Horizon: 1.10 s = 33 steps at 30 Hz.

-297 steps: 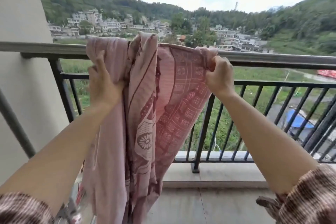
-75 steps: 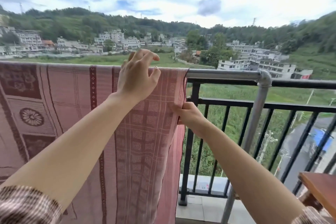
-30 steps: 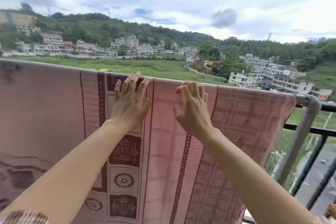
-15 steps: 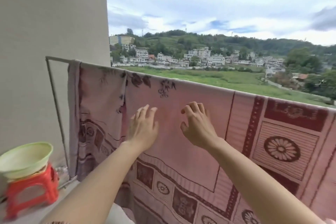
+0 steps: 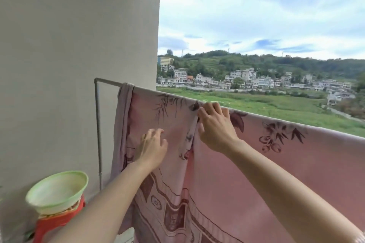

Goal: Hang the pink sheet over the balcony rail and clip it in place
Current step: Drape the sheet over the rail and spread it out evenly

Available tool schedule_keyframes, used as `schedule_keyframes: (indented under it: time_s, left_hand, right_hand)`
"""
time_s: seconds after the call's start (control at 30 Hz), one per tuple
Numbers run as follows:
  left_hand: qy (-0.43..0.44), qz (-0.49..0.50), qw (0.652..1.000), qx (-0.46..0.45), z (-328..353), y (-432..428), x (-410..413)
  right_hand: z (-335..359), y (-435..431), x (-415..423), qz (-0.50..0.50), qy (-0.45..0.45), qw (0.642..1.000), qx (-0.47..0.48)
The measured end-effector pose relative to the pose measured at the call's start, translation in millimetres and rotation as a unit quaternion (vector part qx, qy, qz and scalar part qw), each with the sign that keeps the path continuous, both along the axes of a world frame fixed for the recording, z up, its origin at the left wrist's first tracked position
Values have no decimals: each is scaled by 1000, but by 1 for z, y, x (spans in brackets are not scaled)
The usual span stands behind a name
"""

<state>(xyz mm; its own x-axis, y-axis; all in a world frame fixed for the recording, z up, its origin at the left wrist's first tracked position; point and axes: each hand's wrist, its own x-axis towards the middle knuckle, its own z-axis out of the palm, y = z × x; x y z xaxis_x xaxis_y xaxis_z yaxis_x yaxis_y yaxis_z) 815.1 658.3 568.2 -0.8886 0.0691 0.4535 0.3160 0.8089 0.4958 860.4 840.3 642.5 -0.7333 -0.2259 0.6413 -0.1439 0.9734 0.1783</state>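
Head, one pink sheet (image 5: 256, 173), left hand (image 5: 151, 149), right hand (image 5: 215, 128)

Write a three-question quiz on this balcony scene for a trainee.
1. True or false: the pink sheet lies bunched on the floor.
2. What sits on the red stool? A) green bowl B) bucket C) shoes
3. Which hand pinches a fold of the sheet at the rail?
Key: 1 false, it hangs over the rail. 2 A. 3 the right hand.
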Motion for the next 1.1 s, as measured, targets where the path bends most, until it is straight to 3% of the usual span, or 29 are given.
schedule_keyframes:
  time_s: [0.27,0.47,0.63,0.73,0.83,0.97,1.1]
  left_hand:
    - [164,-91,982,-27,53,2,-122]
    - [218,-209,953,-17,66,20,-176]
    - [332,-250,906,79,59,19,-213]
    - [332,-275,892,134,65,17,-226]
    - [311,-252,903,156,69,-12,-254]
    - [326,-227,907,141,62,-57,-289]
    - [299,-330,883,148,57,-63,-301]
  right_hand:
    - [37,-15,-73,-117,32,987,-110]
    - [30,-9,-82,-183,94,976,-67]
    - [19,-4,-86,-232,143,962,-31]
    - [14,-5,-88,-243,167,955,-16]
    - [11,-4,-87,-270,190,944,-27]
    - [13,-8,-87,-315,198,926,-61]
    - [18,-45,-107,-326,169,920,-135]
